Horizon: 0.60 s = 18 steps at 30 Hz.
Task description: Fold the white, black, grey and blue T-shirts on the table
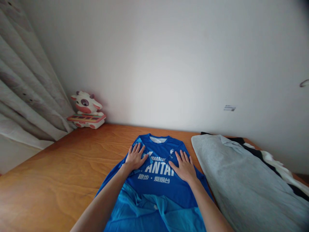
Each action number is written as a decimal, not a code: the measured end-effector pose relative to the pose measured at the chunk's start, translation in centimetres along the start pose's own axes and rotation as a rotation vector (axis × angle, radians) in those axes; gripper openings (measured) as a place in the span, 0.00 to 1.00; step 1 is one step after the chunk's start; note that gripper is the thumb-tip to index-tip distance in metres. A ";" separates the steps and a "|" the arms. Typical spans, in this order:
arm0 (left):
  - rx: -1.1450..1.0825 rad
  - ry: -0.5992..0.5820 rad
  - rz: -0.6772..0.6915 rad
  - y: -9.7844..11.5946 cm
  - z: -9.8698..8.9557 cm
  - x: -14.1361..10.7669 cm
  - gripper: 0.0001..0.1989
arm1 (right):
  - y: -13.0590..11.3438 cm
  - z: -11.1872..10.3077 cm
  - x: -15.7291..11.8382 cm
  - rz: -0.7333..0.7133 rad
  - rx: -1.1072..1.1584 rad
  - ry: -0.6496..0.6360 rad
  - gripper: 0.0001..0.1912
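Observation:
A blue long-sleeved shirt (154,190) with white lettering lies front side up on the wooden surface, its collar toward the wall. My left hand (135,157) rests flat on its left shoulder area, fingers spread. On the opposite side of the chest, beside a small white logo, my right hand (184,166) also lies flat with fingers apart. Neither hand grips the cloth. The lower part of the shirt, a lighter blue, is rumpled in folds between my forearms. My arms cover parts of both sleeves.
A cow-shaped toy keyboard (87,111) stands at the back left by the curtain (29,83). To the right lies a grey garment (236,174) over black and white cloth (272,159). A white wall (154,64) borders the wooden surface (60,170) at the back.

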<state>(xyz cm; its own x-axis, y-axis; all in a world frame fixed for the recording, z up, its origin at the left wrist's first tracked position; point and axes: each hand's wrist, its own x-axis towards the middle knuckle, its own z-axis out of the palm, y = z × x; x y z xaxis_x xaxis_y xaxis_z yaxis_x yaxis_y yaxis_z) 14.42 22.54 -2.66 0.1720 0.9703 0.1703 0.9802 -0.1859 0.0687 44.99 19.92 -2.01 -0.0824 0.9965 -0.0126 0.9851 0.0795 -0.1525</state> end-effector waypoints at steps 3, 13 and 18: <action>-0.010 0.022 0.008 -0.2 0.4 0.6 0.35 | 0.1 0.3 0.4 0.011 0.011 0.019 0.45; -0.119 0.197 0.053 -0.4 -0.3 0.0 0.25 | 0.0 0.5 -0.5 -0.115 0.064 0.395 0.31; -0.262 0.152 0.190 -0.4 -2.9 -2.8 0.20 | -1.1 -1.8 -2.3 -0.259 0.071 0.397 0.17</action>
<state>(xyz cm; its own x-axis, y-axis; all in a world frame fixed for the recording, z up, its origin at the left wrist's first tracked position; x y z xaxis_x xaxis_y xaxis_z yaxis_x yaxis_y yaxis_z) 13.31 19.48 -0.35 0.3127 0.8841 0.3473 0.8702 -0.4132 0.2684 44.42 17.64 -0.04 -0.2457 0.8778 0.4113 0.9260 0.3381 -0.1683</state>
